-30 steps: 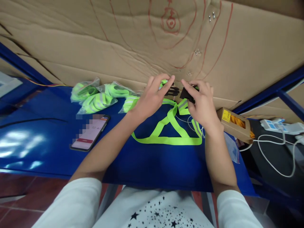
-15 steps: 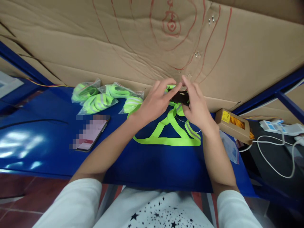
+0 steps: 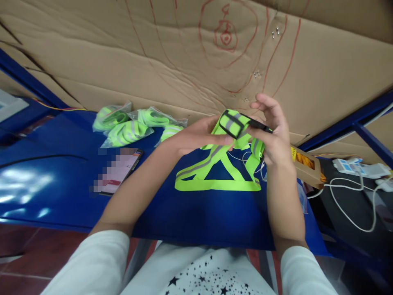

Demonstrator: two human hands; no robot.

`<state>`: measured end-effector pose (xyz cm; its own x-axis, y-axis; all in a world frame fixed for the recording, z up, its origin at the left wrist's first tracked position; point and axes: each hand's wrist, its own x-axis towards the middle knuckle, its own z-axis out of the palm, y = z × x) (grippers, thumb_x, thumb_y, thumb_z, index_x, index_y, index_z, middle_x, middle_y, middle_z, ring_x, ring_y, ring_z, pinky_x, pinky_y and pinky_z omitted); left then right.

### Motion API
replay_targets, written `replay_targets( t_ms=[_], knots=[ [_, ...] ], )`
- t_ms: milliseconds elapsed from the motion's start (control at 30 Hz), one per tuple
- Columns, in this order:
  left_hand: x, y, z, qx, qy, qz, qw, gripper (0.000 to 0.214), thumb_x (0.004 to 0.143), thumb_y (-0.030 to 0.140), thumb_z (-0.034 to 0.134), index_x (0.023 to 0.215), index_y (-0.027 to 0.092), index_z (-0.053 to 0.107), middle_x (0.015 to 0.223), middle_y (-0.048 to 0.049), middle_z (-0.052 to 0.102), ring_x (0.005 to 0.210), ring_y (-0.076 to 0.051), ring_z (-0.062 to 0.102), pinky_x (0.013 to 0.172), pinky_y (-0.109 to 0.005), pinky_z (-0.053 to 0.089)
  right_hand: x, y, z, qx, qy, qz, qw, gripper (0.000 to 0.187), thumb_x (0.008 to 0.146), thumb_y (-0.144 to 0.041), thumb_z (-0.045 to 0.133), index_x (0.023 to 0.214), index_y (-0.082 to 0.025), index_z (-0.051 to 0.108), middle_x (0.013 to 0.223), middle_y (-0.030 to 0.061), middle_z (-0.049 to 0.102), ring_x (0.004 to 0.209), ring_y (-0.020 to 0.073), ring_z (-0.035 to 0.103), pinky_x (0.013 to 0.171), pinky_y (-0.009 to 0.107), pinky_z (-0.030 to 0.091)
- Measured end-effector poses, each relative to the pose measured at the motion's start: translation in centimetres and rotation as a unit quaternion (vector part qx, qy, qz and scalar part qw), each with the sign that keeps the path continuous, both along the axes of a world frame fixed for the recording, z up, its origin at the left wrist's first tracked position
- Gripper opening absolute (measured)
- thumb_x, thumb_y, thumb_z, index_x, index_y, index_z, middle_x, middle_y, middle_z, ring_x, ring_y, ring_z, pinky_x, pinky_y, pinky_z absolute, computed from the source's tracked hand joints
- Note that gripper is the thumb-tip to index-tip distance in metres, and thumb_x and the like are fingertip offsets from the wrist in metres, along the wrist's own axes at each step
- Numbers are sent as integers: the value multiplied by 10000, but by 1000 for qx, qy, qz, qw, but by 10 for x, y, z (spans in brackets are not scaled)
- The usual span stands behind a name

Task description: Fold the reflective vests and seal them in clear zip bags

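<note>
A neon-green reflective strap harness [image 3: 215, 174] with grey stripes lies partly on the blue table [image 3: 55, 172], its upper end lifted. My left hand [image 3: 196, 137] pinches the lifted green strap from below, fingers pressed together. My right hand [image 3: 273, 131] grips the strap's black buckle [image 3: 236, 123] and folded green end, thumb and fingers closed round it. Both hands meet above the table's far side, close to the cardboard wall [image 3: 184, 53].
Several clear bags of folded green straps [image 3: 129, 125] lie at the back left. A phone [image 3: 118, 172] rests left of my arm. A small cardboard box [image 3: 307, 164] and white cables [image 3: 346, 200] sit at the right, beyond the table edge.
Both hands have lifted the strap's top end off the table and pulled it toward me; the black buckle now shows raised in my right hand, and the strap loops have shifted.
</note>
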<state>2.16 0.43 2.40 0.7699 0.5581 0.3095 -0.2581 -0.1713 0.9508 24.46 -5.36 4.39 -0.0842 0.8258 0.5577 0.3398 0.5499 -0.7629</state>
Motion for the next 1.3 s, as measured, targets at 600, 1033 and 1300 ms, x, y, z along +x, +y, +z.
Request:
replay_targets(
  t_ms=[600, 1033, 1300],
  knots=[
    [-4, -25, 23, 69, -69, 115, 989, 548, 914, 746, 634, 1060, 225, 718, 1130, -86, 789, 1186, -330, 741, 941, -487, 634, 4, 12, -13, -106, 17, 201, 974, 1066, 668, -901, 719, 1516, -303, 475, 1315, 111, 681, 1137, 298, 692, 937, 488, 606],
    [6, -22, 16, 19, -74, 76, 994, 342, 879, 483, 820, 961, 157, 756, 876, -62, 758, 718, -176, 711, 645, -300, 588, -3, 7, -7, -293, 187, 253, 903, 377, 794, -507, 873, 953, -202, 721, 914, 49, 764, 945, 256, 773, 894, 448, 661],
    [20, -26, 9, 161, -21, 218, 962, 359, 795, 438, 887, 1004, 169, 772, 1034, -58, 792, 1123, -268, 721, 1080, -409, 538, -9, 2, -5, -154, 203, 133, 958, 363, 756, -569, 889, 965, -292, 783, 1052, 12, 800, 1167, 279, 732, 1020, 467, 629]
  ],
)
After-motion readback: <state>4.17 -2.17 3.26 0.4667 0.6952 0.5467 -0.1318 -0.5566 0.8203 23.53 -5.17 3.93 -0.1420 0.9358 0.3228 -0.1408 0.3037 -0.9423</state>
